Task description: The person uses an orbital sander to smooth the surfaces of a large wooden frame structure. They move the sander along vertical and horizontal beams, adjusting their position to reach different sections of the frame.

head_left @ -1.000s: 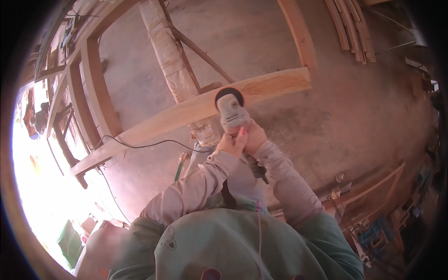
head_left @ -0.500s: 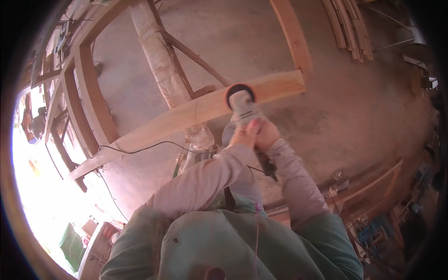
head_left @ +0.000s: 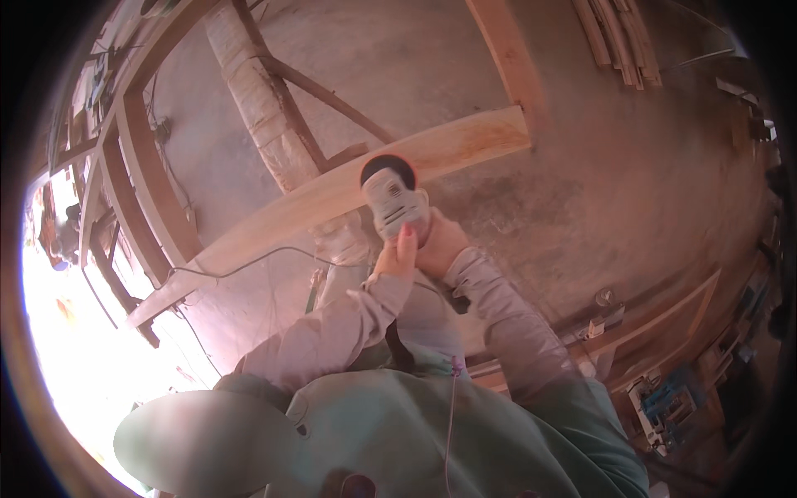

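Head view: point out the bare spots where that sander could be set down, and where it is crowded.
Both the left hand and right hand grip the sander on the long plank. Free: the plank's right stretch toward its end, and the concrete floor right of it. Crowded: the timber frame at left, the wood strips top right, the tools lower right.

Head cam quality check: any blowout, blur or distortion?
Head view: lower-left edge blown out white by daylight; fisheye bends the long plank and frame beams near the rim; black vignette at corners; pinkish haze overall; sander and both hands reasonably sharp.
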Demonstrator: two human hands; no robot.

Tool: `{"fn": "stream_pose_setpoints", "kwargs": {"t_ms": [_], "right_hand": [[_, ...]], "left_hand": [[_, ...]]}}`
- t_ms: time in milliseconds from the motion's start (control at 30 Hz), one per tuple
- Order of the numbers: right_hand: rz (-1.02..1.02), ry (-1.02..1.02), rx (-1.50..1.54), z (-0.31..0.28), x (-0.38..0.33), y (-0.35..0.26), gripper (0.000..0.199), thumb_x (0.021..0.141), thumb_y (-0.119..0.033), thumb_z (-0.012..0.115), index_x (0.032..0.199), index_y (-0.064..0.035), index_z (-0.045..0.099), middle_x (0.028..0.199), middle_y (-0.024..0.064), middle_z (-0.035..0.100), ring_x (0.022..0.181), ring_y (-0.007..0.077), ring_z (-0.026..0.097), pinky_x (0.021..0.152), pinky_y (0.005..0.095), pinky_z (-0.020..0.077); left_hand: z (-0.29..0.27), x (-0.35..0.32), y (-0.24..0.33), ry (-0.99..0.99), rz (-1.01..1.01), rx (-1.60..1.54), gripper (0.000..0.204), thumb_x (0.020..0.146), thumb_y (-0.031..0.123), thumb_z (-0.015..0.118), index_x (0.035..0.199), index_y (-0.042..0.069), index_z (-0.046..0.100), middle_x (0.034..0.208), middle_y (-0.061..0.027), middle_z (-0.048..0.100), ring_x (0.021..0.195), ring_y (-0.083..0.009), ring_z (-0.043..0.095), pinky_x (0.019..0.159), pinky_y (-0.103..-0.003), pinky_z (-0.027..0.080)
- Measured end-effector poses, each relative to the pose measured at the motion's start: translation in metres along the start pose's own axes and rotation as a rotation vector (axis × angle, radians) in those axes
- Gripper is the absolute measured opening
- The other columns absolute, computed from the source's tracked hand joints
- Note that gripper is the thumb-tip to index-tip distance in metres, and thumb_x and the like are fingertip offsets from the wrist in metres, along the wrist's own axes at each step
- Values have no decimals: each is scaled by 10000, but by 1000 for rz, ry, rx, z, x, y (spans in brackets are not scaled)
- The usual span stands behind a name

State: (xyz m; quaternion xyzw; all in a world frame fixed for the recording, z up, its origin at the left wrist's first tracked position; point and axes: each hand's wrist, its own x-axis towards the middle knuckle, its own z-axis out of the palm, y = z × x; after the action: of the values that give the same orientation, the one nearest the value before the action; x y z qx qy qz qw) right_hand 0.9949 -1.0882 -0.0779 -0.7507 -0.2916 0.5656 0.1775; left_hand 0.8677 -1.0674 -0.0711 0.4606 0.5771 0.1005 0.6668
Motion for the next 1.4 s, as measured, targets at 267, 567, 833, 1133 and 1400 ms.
{"fn": "stream_pose_setpoints", "kwargs": {"t_ms": [267,567,833,1133,1400], "right_hand": [[-207,106,226,-75,-8,64,467,713,-365,751,1005,-21,630,929,175,689,887,284,673,767,360,514],[-110,297,436,-122,-11,78,261,764,-176,703,970,-19,668,859,65,679,779,138,638,671,294,500],[-185,51,99,-3,-1,36,604,681,-431,734,1018,36,551,903,264,653,884,383,646,768,396,512],[-145,62,77,9,17,27,668,645,-461,751,1056,26,552,1025,300,625,1029,423,595,892,406,477],[-145,119,524,-150,1,58,339,776,-102,702,1096,-31,615,1041,55,678,955,109,613,828,275,485]], "left_hand": [[100,26,11,-104,229,32,440,958,399,482,1147,23,612,1022,-169,676,1011,-333,630,854,-398,479],[139,50,88,-279,-146,522,609,903,568,460,1065,5,629,1002,-230,665,996,-380,631,826,-410,491],[16,15,-23,-113,115,37,535,999,445,370,1254,-10,488,1122,-97,621,1018,-223,591,858,-352,474],[10,16,1,15,54,42,503,995,432,386,1177,11,591,1006,-74,662,934,-185,620,802,-336,492],[160,75,63,-157,83,221,583,894,558,499,1090,26,636,984,-262,654,998,-430,606,840,-459,479]]}}
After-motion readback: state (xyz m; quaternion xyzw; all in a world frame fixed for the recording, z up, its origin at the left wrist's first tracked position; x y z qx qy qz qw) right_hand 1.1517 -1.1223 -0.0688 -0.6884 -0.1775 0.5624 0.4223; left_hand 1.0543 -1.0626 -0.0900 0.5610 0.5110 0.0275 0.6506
